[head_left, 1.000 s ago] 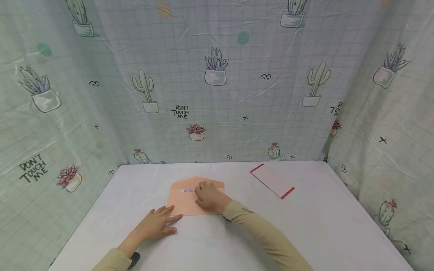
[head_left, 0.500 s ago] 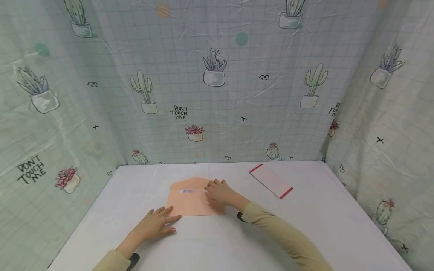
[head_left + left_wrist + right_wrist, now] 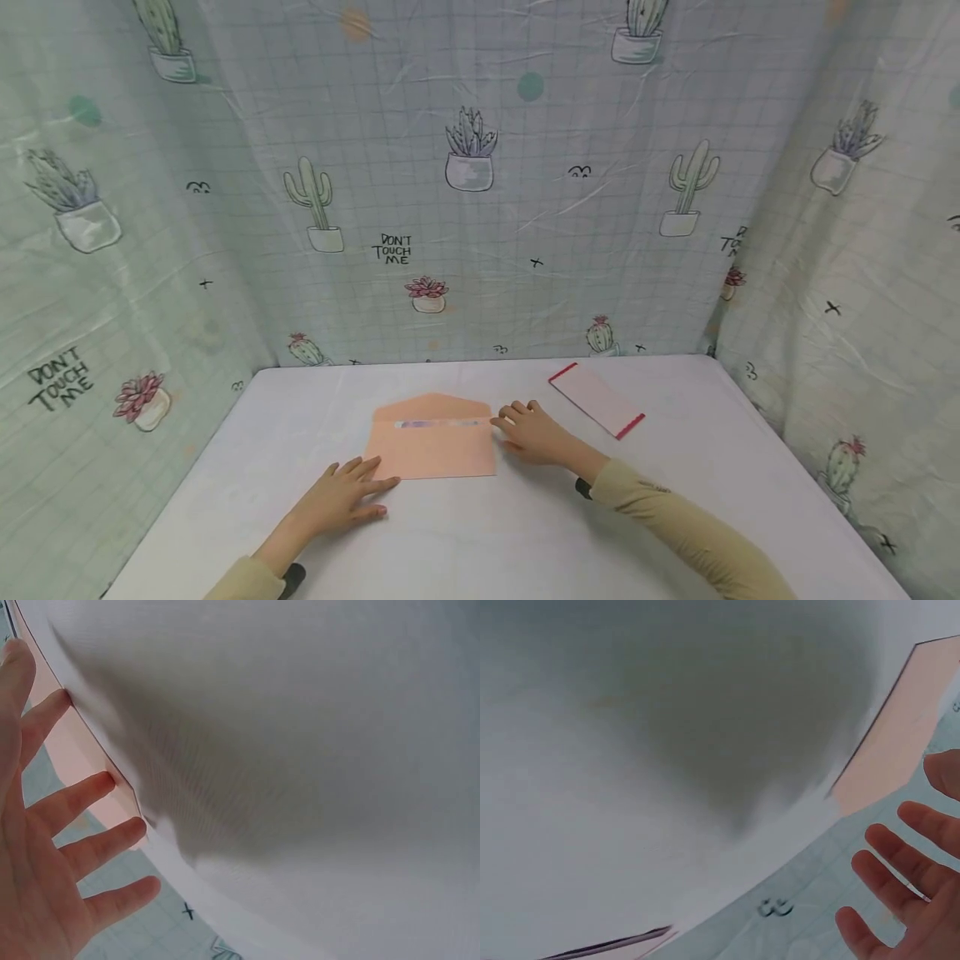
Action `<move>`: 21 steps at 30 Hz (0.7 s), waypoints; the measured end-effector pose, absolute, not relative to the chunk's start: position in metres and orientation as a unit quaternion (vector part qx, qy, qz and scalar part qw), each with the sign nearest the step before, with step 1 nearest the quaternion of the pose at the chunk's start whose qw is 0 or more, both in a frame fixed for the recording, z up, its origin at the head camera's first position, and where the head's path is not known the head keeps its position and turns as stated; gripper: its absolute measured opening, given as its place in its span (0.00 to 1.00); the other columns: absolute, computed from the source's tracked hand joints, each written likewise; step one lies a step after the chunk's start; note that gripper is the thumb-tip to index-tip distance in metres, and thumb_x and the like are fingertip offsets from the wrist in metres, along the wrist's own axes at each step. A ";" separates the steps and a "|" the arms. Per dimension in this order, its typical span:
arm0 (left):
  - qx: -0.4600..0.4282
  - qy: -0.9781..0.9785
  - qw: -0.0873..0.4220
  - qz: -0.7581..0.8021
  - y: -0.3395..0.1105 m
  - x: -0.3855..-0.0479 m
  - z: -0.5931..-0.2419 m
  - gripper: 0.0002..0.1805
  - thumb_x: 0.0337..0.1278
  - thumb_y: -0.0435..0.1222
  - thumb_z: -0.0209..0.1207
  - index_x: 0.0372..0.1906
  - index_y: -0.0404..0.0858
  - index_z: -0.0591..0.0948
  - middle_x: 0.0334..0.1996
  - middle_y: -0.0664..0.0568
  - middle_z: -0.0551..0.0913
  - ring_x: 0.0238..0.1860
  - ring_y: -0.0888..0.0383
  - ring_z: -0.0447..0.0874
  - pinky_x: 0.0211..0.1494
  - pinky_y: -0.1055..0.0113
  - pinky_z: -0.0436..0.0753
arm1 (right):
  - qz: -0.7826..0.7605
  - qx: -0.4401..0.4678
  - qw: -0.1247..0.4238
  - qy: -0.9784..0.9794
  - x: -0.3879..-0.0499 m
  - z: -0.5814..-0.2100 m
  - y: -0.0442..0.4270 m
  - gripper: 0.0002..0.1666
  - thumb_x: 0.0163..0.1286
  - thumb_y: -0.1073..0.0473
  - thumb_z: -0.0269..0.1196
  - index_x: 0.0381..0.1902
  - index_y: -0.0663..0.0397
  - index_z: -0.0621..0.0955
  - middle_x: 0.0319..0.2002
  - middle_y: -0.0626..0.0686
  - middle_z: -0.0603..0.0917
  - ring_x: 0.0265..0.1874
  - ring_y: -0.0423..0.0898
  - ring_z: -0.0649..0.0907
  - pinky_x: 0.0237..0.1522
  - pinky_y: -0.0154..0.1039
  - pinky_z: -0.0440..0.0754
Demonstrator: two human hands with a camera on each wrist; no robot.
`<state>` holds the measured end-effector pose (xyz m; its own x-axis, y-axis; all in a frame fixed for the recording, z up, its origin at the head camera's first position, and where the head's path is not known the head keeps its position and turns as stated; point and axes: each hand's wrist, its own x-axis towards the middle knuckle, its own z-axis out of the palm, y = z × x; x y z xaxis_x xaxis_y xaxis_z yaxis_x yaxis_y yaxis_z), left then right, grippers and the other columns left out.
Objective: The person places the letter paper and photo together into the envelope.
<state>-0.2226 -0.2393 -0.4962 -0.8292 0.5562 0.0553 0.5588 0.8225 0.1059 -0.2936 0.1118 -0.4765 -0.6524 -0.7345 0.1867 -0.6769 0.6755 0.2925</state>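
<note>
A peach envelope [image 3: 431,457] lies on the white table with its pointed flap [image 3: 432,406] spread out toward the back. Along the mouth of its pocket shows a narrow strip with a purple pattern [image 3: 420,424]; most of that piece is hidden inside. My left hand [image 3: 341,497] rests at the envelope's lower left corner, fingers spread and fingertips touching the paper. Just off the right edge of the envelope is my right hand [image 3: 536,436], its fingers loosely bent and holding nothing. The right wrist view shows the right hand's fingers [image 3: 900,859] apart from one another.
A pale pink rectangular piece with red ends [image 3: 597,402] lies slantwise at the back right of the white table [image 3: 480,542]. A cactus-print curtain [image 3: 360,150] hangs behind the table and along both sides.
My right hand has slid rightward across the envelope and off its right edge, uncovering more of the purple-patterned strip. The left hand has stayed at the lower left corner.
</note>
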 end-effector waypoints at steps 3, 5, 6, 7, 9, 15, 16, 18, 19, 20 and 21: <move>-0.289 -0.955 0.017 -0.056 -0.240 -0.223 -0.498 0.27 0.51 0.59 0.50 0.57 0.58 0.72 0.61 0.42 0.68 0.59 0.35 0.65 0.54 0.34 0.62 | -0.084 0.383 0.156 -0.907 -0.295 -0.479 0.129 0.22 0.62 0.49 0.57 0.53 0.47 0.73 0.46 0.48 0.76 0.46 0.46 0.73 0.41 0.44 0.72; -0.288 -0.956 0.018 -0.055 -0.240 -0.224 -0.498 0.27 0.51 0.59 0.50 0.57 0.58 0.72 0.61 0.42 0.68 0.59 0.35 0.65 0.54 0.34 0.62 | -0.076 0.374 0.159 -0.911 -0.296 -0.480 0.141 0.22 0.61 0.49 0.58 0.52 0.48 0.73 0.45 0.49 0.76 0.45 0.47 0.74 0.41 0.44 0.72; -0.289 -0.956 0.019 -0.055 -0.240 -0.224 -0.498 0.27 0.51 0.59 0.50 0.57 0.58 0.72 0.61 0.42 0.68 0.59 0.35 0.65 0.54 0.34 0.62 | -0.071 0.368 0.161 -0.913 -0.296 -0.481 0.146 0.22 0.61 0.49 0.58 0.52 0.48 0.73 0.44 0.49 0.76 0.45 0.47 0.74 0.41 0.45 0.73; -0.289 -0.956 0.019 -0.055 -0.240 -0.224 -0.499 0.27 0.51 0.59 0.50 0.57 0.58 0.72 0.61 0.42 0.68 0.59 0.35 0.66 0.53 0.34 0.62 | -0.071 0.363 0.164 -0.915 -0.296 -0.482 0.152 0.22 0.61 0.50 0.58 0.52 0.49 0.74 0.44 0.50 0.77 0.44 0.47 0.74 0.41 0.45 0.73; -0.290 -0.955 0.021 -0.053 -0.241 -0.224 -0.499 0.26 0.51 0.59 0.50 0.57 0.58 0.72 0.61 0.42 0.68 0.59 0.35 0.66 0.53 0.34 0.62 | -0.065 0.353 0.167 -0.918 -0.296 -0.482 0.163 0.22 0.61 0.51 0.59 0.52 0.50 0.74 0.43 0.51 0.77 0.44 0.48 0.74 0.40 0.45 0.73; -0.294 -0.954 0.024 -0.051 -0.242 -0.223 -0.498 0.26 0.51 0.59 0.49 0.57 0.58 0.72 0.60 0.42 0.69 0.58 0.35 0.66 0.52 0.34 0.63 | -0.056 0.313 0.151 -0.936 -0.297 -0.480 0.190 0.23 0.60 0.51 0.59 0.52 0.53 0.74 0.41 0.53 0.77 0.43 0.50 0.73 0.41 0.46 0.71; -0.294 -0.954 0.024 -0.051 -0.242 -0.223 -0.499 0.26 0.51 0.59 0.49 0.57 0.58 0.72 0.60 0.42 0.69 0.58 0.35 0.66 0.52 0.33 0.63 | -0.060 0.304 0.149 -0.939 -0.298 -0.480 0.194 0.23 0.61 0.51 0.59 0.53 0.54 0.74 0.41 0.53 0.77 0.43 0.50 0.73 0.42 0.46 0.71; -0.294 -0.954 0.023 -0.055 -0.243 -0.223 -0.499 0.26 0.52 0.59 0.49 0.57 0.58 0.72 0.61 0.42 0.69 0.58 0.35 0.66 0.52 0.33 0.63 | -0.068 0.283 0.151 -0.945 -0.299 -0.479 0.203 0.23 0.61 0.51 0.59 0.51 0.55 0.74 0.40 0.54 0.76 0.41 0.50 0.72 0.41 0.47 0.71; -0.295 -0.954 0.022 -0.055 -0.243 -0.223 -0.499 0.26 0.52 0.59 0.49 0.57 0.58 0.72 0.61 0.42 0.69 0.58 0.35 0.66 0.52 0.33 0.63 | -0.076 0.272 0.154 -0.947 -0.300 -0.479 0.207 0.23 0.61 0.50 0.59 0.51 0.56 0.75 0.40 0.54 0.76 0.41 0.51 0.72 0.41 0.47 0.71; -0.295 -0.954 0.022 -0.057 -0.242 -0.224 -0.500 0.26 0.52 0.59 0.49 0.57 0.58 0.72 0.61 0.42 0.68 0.58 0.35 0.66 0.52 0.33 0.62 | -0.084 0.261 0.157 -0.949 -0.301 -0.479 0.212 0.22 0.61 0.50 0.58 0.49 0.57 0.75 0.39 0.55 0.76 0.40 0.51 0.72 0.40 0.48 0.70; -0.295 -0.953 0.022 -0.058 -0.242 -0.224 -0.500 0.26 0.52 0.59 0.49 0.57 0.58 0.72 0.61 0.42 0.68 0.58 0.35 0.66 0.52 0.33 0.62 | -0.090 0.251 0.159 -0.951 -0.302 -0.479 0.217 0.22 0.61 0.50 0.58 0.48 0.58 0.75 0.39 0.55 0.76 0.40 0.51 0.72 0.40 0.48 0.70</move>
<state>-0.2237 -0.2424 -0.5000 -0.8248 0.5604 0.0757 0.5654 0.8191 0.0969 -0.3018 0.2165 -0.4791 -0.8238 -0.5052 0.2571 -0.4478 0.8581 0.2513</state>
